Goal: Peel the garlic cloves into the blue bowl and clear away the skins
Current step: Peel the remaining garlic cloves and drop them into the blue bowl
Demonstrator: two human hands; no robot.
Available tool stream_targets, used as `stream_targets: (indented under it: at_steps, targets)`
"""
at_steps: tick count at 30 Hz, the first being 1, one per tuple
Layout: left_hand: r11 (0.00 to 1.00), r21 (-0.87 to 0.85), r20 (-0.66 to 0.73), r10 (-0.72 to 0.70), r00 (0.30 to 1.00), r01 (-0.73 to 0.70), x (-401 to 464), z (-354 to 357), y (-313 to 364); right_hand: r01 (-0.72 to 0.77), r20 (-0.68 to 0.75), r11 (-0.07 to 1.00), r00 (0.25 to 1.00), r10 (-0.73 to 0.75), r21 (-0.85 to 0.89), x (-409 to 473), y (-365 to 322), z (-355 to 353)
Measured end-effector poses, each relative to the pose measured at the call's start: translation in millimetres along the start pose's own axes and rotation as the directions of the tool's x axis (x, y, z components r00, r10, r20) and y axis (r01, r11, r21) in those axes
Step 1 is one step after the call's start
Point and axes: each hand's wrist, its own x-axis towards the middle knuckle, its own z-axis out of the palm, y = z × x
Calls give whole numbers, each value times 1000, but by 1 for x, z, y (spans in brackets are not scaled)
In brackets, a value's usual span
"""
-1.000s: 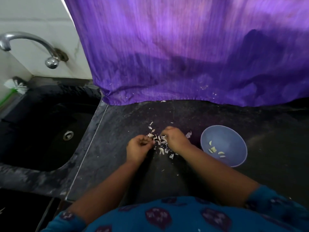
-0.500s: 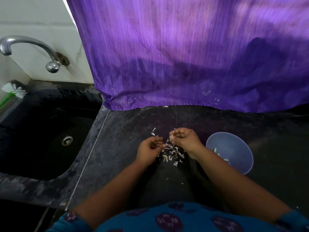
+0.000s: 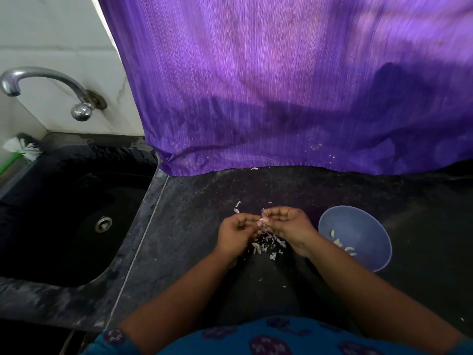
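Hands (image 3: 266,226) (2, curled) seemingly pinch clove (image 3: 263,219).

- Your two hands, left hand (image 3: 236,233) and right hand (image 3: 290,226), meet above the garlic skins (image 3: 267,244), closing the middle of the countertop (image 3: 194,226)
- The blue bowl (image 3: 358,226) sits just beside your right wrist, blocking that side
- The purple cloth (image 3: 281,98) hangs down to the counter's back edge
- To your left, bare counter runs to the sink (image 3: 64,213)
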Motion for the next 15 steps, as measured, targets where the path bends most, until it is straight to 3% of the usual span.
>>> stream_targets:
  at_steps: [5,10,15]
  targets:
    - [998,8,-16,58,998,-58,0,-2,2,19,-15,999,1000,-18,37,0,-1,3]
    - [997,-18,-13,77,997,-78,-1,-2,7,150,-25,975,987,-156,-161,0,-4,5]
    - [995,8,-18,97,995,-97,-2,1,8,166,-86,951,977,-194,-261,2,-4,5]
